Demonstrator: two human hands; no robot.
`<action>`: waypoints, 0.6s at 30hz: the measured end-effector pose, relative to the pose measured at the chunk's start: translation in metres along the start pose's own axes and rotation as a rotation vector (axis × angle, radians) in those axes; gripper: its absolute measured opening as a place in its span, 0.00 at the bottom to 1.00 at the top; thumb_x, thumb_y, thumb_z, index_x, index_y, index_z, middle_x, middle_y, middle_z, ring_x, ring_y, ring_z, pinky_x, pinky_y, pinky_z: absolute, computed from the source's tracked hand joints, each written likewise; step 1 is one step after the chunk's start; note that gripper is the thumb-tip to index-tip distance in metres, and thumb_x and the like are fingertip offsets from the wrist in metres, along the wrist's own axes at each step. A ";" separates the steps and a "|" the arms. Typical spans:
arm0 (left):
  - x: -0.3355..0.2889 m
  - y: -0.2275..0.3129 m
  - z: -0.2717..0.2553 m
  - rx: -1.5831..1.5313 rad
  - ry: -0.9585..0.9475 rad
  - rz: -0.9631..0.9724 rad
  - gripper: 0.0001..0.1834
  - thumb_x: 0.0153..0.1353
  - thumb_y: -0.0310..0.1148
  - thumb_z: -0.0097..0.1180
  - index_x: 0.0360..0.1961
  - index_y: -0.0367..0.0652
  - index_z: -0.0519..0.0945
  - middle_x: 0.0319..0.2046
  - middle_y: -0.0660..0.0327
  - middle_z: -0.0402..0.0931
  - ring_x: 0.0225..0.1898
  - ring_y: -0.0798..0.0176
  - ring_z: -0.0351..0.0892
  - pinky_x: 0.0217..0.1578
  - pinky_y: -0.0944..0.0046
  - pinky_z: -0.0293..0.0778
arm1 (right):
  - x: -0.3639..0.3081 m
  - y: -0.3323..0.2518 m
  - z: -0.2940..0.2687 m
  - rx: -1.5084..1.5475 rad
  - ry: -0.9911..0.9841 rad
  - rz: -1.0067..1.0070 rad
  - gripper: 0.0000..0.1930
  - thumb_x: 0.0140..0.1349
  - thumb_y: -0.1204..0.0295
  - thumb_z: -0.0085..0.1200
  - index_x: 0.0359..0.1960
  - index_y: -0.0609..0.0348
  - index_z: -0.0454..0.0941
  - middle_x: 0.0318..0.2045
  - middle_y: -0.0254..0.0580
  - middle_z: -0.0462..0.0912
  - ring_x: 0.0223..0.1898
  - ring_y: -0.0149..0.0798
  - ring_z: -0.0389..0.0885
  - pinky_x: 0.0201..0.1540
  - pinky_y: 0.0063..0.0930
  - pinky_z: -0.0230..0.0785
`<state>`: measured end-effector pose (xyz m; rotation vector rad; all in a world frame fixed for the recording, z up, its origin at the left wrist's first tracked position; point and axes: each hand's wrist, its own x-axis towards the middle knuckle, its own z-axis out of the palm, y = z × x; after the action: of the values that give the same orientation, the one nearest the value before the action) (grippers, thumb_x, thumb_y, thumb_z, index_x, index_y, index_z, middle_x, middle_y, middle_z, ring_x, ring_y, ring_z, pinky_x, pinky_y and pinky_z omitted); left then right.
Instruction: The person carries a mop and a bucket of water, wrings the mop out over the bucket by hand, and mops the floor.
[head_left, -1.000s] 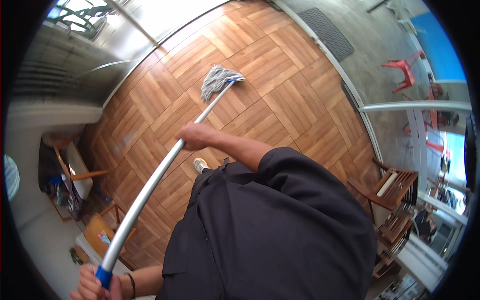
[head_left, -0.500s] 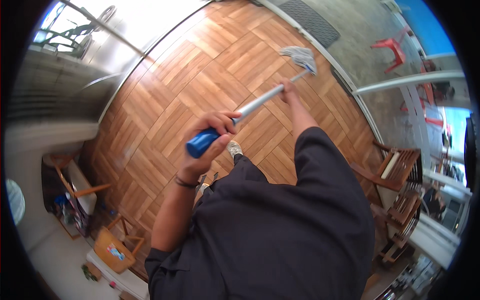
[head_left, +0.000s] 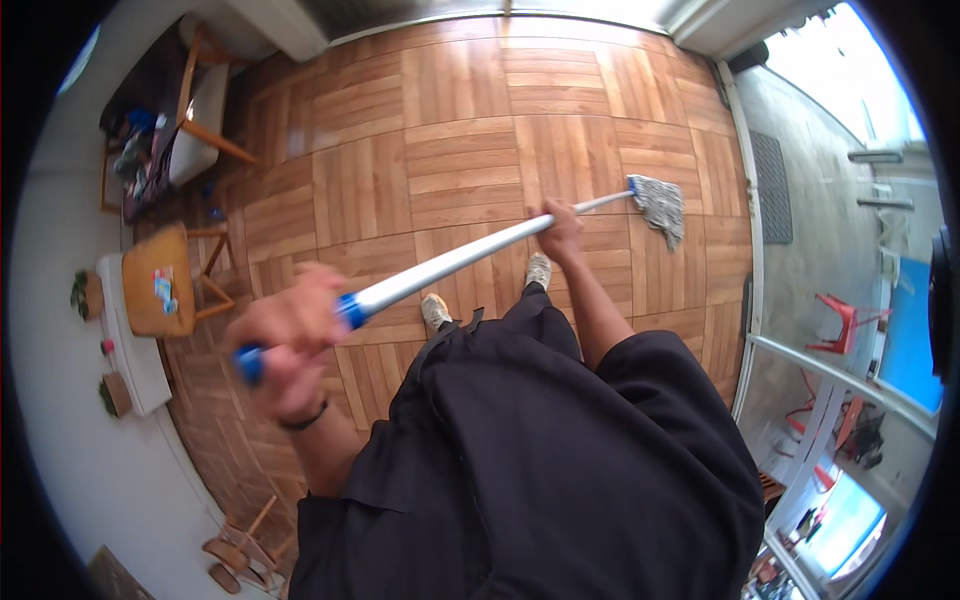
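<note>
A mop (head_left: 440,268) with a white pole and blue grip slants across the view. Its grey string head (head_left: 659,208) lies on the wooden floor (head_left: 465,170) to the right, near the glass wall. My left hand (head_left: 290,335), somewhat blurred, is closed round the blue grip at the pole's near end. Farther along the pole, my right hand (head_left: 562,228) is wrapped round it, closer to the mop head. Both my shoes stand on the floor beneath the pole.
At left stand a wooden chair (head_left: 160,282) and a cushioned armchair (head_left: 195,140) with things piled beside it. Small potted plants (head_left: 90,295) sit on a white ledge. Along the right runs a glass partition's frame (head_left: 745,170), with a dark mat (head_left: 771,188) and red chairs (head_left: 845,320) beyond.
My view has turned left, so the room appears rotated. The mop head now lies lower and farther right in view, and my left hand has moved left and down. Both hands still hold the pole.
</note>
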<state>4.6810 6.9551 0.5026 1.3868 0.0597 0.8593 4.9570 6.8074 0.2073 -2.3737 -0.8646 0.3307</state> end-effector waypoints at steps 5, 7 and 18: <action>-0.126 0.132 -0.086 0.145 0.463 0.400 0.21 0.60 0.46 0.54 0.16 0.55 0.59 0.11 0.74 0.57 0.19 0.75 0.61 0.49 0.62 0.53 | -0.070 -0.185 0.079 0.036 -0.439 -0.427 0.12 0.58 0.58 0.53 0.26 0.52 0.77 0.33 0.44 0.77 0.42 0.49 0.73 0.51 0.46 0.56; -0.176 0.175 -0.093 0.172 0.594 0.507 0.21 0.57 0.45 0.57 0.16 0.54 0.60 0.10 0.75 0.56 0.18 0.77 0.61 0.49 0.64 0.55 | -0.095 -0.232 0.105 0.075 -0.592 -0.596 0.11 0.58 0.59 0.53 0.26 0.52 0.76 0.35 0.43 0.77 0.45 0.49 0.72 0.51 0.45 0.56; -0.279 0.251 -0.013 0.579 0.781 0.628 0.21 0.56 0.50 0.58 0.19 0.54 0.62 0.11 0.76 0.56 0.18 0.79 0.62 0.41 0.68 0.61 | -0.206 -0.404 0.242 0.301 -0.898 -1.188 0.11 0.55 0.58 0.56 0.27 0.50 0.75 0.30 0.42 0.74 0.40 0.49 0.74 0.43 0.46 0.64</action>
<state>4.3541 6.7950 0.5953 1.5332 0.5255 1.9983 4.4964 7.0300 0.2638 -1.0277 -2.2041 0.9148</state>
